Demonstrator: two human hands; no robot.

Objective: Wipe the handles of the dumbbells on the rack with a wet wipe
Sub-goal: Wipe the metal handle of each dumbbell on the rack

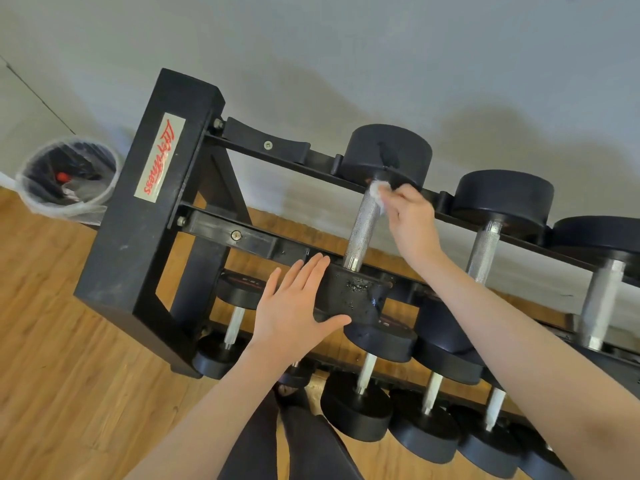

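right hand (pixel 410 216) wipes handle (pixel 363 225)

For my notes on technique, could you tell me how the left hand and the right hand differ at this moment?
The left hand lies flat, fingers straight, on the near dumbbell head; the right hand pinches a wet wipe. The left hand rests on black rubber; the right hand works the top of the knurled handle. Both attend to one dumbbell.

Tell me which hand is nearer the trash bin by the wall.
Left. The left hand rests flat on the dumbbell's near head, closer to the trash bin; the right hand holds the wet wipe farther away.
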